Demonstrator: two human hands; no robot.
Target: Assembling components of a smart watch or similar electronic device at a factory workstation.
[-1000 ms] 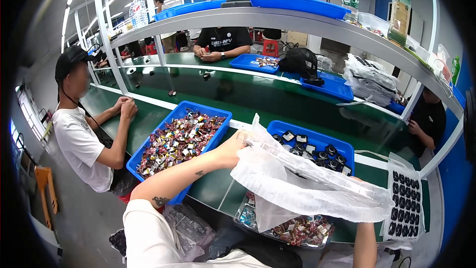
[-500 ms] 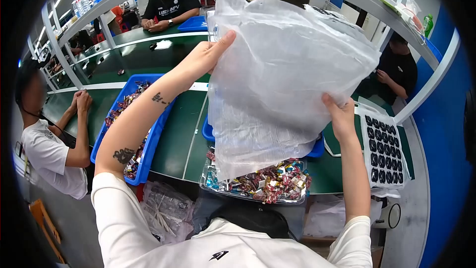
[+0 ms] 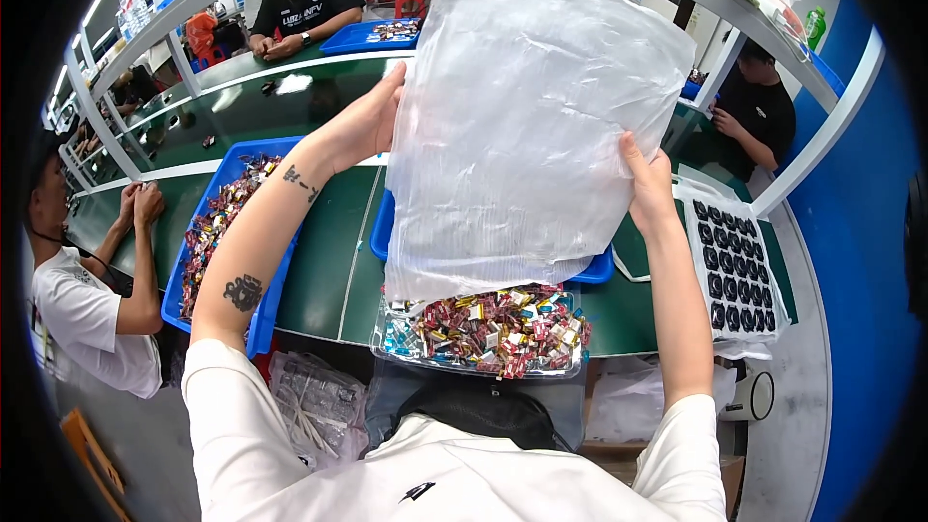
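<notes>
I hold a large clear plastic bag (image 3: 522, 126) upright in front of me with both hands. My left hand (image 3: 372, 121) grips its upper left edge. My right hand (image 3: 646, 179) grips its right edge lower down. The bag hangs over a blue tray (image 3: 599, 271) and hides most of it. Below the bag's lower edge a clear tray (image 3: 480, 331) full of small colourful wrapped pieces sits at the near edge of the green table (image 3: 333, 251).
A second blue tray (image 3: 217, 232) of wrapped pieces lies to the left, beside a seated person (image 3: 92, 309). A white sheet with rows of dark parts (image 3: 732, 266) lies at right. Other people sit across the table. Plastic bags (image 3: 314, 406) lie below the table.
My hands have lifted the bag higher and spread it flat and upright. The view has tilted further down toward the near table edge.
</notes>
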